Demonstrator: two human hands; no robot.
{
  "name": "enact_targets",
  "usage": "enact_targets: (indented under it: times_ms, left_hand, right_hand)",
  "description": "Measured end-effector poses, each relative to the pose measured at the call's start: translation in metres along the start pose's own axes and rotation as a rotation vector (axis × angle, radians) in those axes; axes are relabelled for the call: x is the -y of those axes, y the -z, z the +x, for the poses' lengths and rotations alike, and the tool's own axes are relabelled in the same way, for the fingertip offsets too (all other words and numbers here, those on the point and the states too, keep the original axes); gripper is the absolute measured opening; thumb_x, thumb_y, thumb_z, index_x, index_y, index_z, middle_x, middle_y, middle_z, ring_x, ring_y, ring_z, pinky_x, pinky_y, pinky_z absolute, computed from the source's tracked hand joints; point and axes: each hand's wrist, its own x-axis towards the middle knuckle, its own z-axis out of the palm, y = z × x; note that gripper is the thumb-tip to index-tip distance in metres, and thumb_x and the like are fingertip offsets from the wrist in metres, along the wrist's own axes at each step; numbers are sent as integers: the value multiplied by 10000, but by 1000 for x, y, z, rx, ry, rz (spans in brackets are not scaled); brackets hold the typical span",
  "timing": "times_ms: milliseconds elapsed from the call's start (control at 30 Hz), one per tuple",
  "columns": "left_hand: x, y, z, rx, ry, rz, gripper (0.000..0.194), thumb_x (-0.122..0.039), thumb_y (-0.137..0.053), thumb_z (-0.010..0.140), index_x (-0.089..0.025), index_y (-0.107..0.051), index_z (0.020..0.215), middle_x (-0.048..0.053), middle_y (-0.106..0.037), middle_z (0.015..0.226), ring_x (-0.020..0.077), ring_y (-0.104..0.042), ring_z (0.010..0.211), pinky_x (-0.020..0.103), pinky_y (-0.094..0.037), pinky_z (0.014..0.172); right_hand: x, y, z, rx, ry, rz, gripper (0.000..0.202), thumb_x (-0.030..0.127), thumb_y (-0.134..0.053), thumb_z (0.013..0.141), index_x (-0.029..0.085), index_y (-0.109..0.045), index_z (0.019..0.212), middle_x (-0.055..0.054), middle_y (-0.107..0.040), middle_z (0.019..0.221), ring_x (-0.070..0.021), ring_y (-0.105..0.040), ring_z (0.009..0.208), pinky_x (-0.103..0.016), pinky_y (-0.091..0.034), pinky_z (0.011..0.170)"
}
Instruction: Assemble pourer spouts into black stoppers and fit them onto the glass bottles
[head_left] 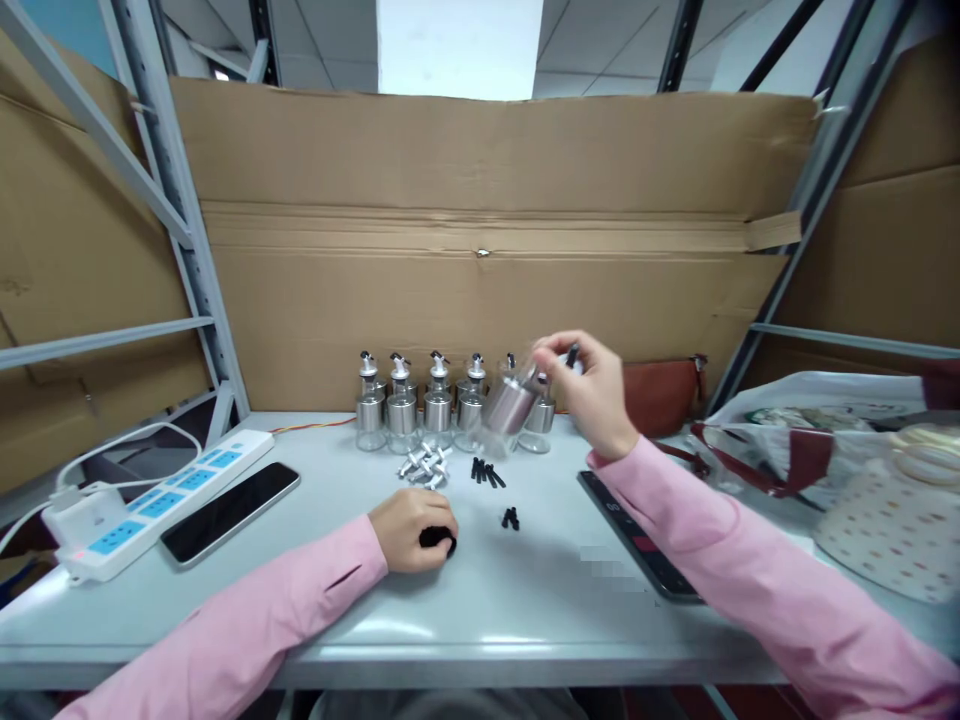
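Observation:
My right hand (592, 385) is closed round the top end of a glass dispenser bottle (510, 405) with a metal sleeve. The bottle is tilted, smeared by motion, and held in front of the rear row; a dark tip pokes out by the fingers. On the table at centre left rests my left hand (415, 530), its fingers curled round a small black round piece (436, 538) whose kind I cannot make out. Similar bottles (402, 412) with pourer spouts stand upright behind. Silver-white spouts (425, 465) lie in a pile, beside small black pieces (487, 472) and a few more (511, 519).
At left are a power strip (169, 505) with a plugged-in charger and a phone (231, 513). A flat black device (637, 540) lies under my right forearm. A brown pouch (664, 395) and a clear bag (840, 400) occupy the right. Cardboard (480, 310) walls the back.

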Motion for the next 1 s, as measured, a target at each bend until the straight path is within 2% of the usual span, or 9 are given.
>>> enact_targets:
  times_ms: [100, 300, 467, 633, 700, 800, 867, 1000]
  left_hand:
    - [2, 0, -1, -28, 6, 3, 169, -211, -484, 734, -186, -651, 746, 28, -677, 728, 141, -618, 662, 258, -458, 694]
    - [3, 1, 0, -31, -17, 25, 197, -215, -454, 767, -172, -647, 774, 33, -698, 730, 136, -639, 670, 277, -445, 732]
    - [2, 2, 1, -28, -19, 36, 182, -211, -461, 756, -165, -636, 735, 33, -688, 701, 142, -635, 658, 278, -446, 728]
    - [2, 3, 1, 15, 8, 60, 172, -215, -466, 764, -167, -621, 707, 39, -674, 695, 146, -620, 664, 269, -442, 706]
    - [2, 4, 1, 24, 14, 45, 175, -221, -464, 771, -167, -620, 716, 42, -675, 707, 147, -619, 676, 268, -439, 705]
    - [2, 5, 1, 28, 25, 11, 187, -243, -455, 787, -167, -615, 726, 40, -670, 702, 142, -610, 672, 267, -433, 709]
    - [1, 6, 1, 5, 43, 3, 203, -263, -440, 802, -167, -599, 719, 36, -656, 682, 138, -594, 655, 267, -428, 698]
    - [-2, 10, 1, -112, 91, 44, 222, -298, -404, 823, -171, -533, 695, 35, -602, 671, 144, -546, 649, 279, -428, 678]
  right_hand:
    - [-4, -14, -26, 194, -149, 55, 139, 311, -625, 731, 178, -585, 723, -22, -635, 756, -150, -547, 686, -304, -429, 692]
    - [-1, -28, -53, 344, -169, 66, 153, 327, -636, 732, 184, -588, 754, -26, -646, 792, -165, -554, 745, -309, -420, 728]
    - [9, -32, -59, 503, -158, -1, 128, 314, -619, 749, 195, -572, 738, -14, -638, 793, -162, -549, 728, -305, -413, 711]
    - [13, -28, -51, 634, -161, -73, 160, 357, -625, 744, 204, -577, 751, -3, -634, 798, -160, -547, 724, -295, -399, 684]
    - [14, -26, -46, 594, -145, -71, 165, 365, -628, 740, 207, -584, 761, -5, -637, 819, -164, -548, 745, -295, -395, 689]
    - [15, -25, -43, 387, -149, -10, 141, 339, -599, 759, 203, -566, 739, -7, -609, 795, -164, -542, 779, -306, -404, 734]
    - [15, -26, -44, 271, -173, 92, 90, 294, -570, 769, 212, -552, 802, -7, -581, 829, -160, -538, 810, -305, -421, 743]
    - [9, -31, -51, 265, -153, 288, 209, 258, -541, 794, 249, -503, 999, -22, -556, 959, -160, -555, 893, -320, -461, 788]
